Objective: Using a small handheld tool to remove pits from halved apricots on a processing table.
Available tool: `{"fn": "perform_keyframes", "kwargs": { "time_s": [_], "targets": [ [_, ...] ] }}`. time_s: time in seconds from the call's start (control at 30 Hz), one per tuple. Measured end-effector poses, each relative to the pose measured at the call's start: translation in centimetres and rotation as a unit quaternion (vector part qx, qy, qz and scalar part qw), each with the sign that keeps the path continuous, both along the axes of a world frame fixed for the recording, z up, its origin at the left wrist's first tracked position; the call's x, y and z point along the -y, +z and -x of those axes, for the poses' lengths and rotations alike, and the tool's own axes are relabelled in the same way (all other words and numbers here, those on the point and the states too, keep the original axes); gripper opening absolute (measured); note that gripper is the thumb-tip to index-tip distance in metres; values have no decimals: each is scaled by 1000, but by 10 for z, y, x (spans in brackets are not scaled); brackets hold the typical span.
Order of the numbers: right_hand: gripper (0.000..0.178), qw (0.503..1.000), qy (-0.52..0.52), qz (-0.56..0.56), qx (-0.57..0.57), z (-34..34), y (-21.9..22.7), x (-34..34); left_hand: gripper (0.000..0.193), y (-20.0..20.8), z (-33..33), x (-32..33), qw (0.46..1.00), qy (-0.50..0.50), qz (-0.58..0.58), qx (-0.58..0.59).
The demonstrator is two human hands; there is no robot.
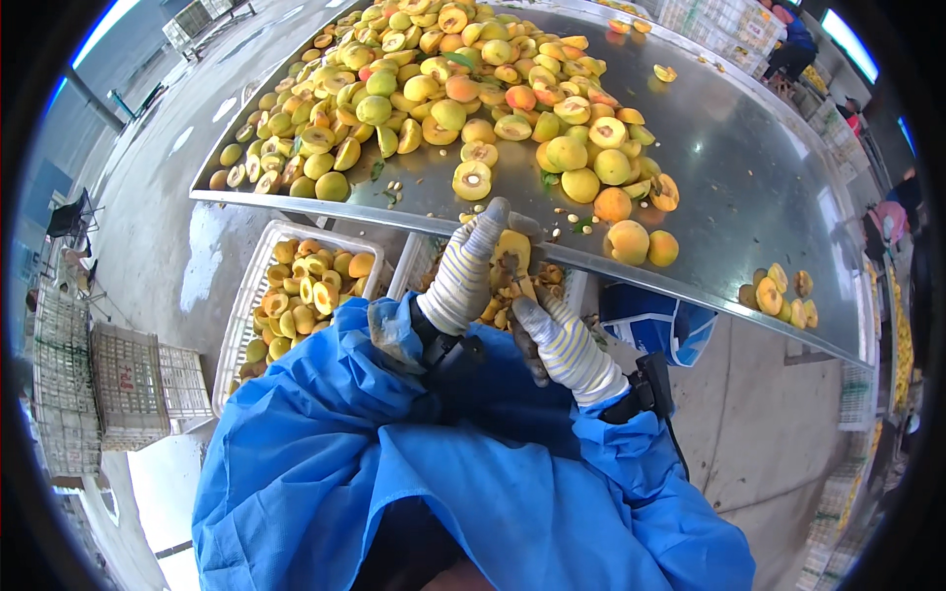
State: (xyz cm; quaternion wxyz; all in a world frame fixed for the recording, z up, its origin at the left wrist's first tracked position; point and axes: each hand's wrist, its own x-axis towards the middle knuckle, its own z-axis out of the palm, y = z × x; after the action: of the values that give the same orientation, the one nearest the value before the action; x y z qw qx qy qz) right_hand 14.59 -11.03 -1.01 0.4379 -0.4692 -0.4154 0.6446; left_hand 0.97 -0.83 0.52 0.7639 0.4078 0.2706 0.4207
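My left hand (471, 271), in a striped white glove with grey fingertips, is closed around a yellow peach half (511, 252) just off the table's front edge. In a matching glove, my right hand (567, 345) grips a slim hand tool, whose narrow tip (524, 284) meets the lower part of the fruit. Fingers hide much of the tool, so its exact kind is unclear. Straight ahead on the metal table (729, 187) lies a cut peach half (472, 180) with its pale pit showing. A large heap of whole and halved peaches (424, 84) spreads behind it.
Below the table at left, a white crate (239, 325) holds peach halves; another container sits partly hidden beneath my hands. A blue-and-white bag (655, 320) is under the table. Several peach pieces (783, 295) lie near the right corner. Stacked crates (128, 384) stand far left; people work at far right.
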Motion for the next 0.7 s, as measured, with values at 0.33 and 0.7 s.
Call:
{"fn": "perform_keyframes", "kwargs": {
  "time_s": [0.33,0.7],
  "targets": [
    [42,939,67,164,-294,7,21,9,47,-4,-1,-1,996,-31,22,81],
    [42,901,109,145,-395,6,16,10,34,-3,-4,-7,953,-161,139,217]
  ]
}}
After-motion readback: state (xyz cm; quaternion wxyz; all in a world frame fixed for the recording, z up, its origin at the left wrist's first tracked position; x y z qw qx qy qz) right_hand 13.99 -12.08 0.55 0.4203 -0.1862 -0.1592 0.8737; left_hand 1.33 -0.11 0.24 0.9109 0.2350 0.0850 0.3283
